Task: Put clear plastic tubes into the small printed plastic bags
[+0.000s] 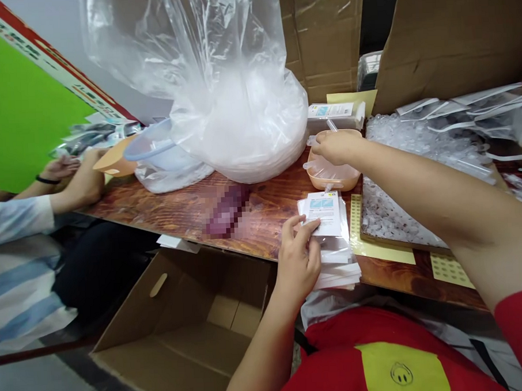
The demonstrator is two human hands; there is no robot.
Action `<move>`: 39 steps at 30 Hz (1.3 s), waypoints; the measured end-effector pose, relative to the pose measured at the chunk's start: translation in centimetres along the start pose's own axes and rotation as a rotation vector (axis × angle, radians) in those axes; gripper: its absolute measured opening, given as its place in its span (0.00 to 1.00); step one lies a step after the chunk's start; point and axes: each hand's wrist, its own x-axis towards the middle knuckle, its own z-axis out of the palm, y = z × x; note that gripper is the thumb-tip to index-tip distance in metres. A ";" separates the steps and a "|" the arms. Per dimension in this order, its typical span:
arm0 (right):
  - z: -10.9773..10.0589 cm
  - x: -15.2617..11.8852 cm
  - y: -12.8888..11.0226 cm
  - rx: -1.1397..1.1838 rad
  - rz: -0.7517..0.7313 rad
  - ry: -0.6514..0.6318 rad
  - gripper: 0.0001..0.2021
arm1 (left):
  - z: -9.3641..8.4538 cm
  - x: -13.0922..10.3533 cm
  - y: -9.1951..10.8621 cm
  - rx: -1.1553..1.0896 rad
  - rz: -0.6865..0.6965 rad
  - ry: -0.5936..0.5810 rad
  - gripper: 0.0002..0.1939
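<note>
Head view: left hand rests on a stack of clear sleeved packets at the near edge of the wooden tabletop, thumb and fingers pinching the top packet, a white card with blue print; right hand reaches forward over a small peach-coloured bowl just behind the stack, fingers curled closed around a small clear plastic piece, what it is cannot be told; bowl holds more clear pieces; right of the stack, yellow sheets lie under a tray of clear plastic parts; a large clear plastic bag stands at tabletop centre, touching a pale blue bowl; an open cardboard box sits on the floor below the tabletop edge; at far left another person's hands work near an orange bowl, well apart from the stack.
</note>
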 end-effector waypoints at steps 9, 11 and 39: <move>-3.9 -8.8 -3.6 -0.193 -0.240 0.379 0.21 | -0.2 0.4 1.6 -0.238 -0.219 0.012 0.18; -4.2 -13.4 -5.9 -0.159 -0.523 0.806 0.11 | -0.2 0.5 1.7 -0.344 -0.362 0.010 0.20; 2.4 -21.7 -11.7 0.930 0.021 0.356 0.40 | 2.2 -0.5 4.8 -0.711 -0.441 0.179 0.29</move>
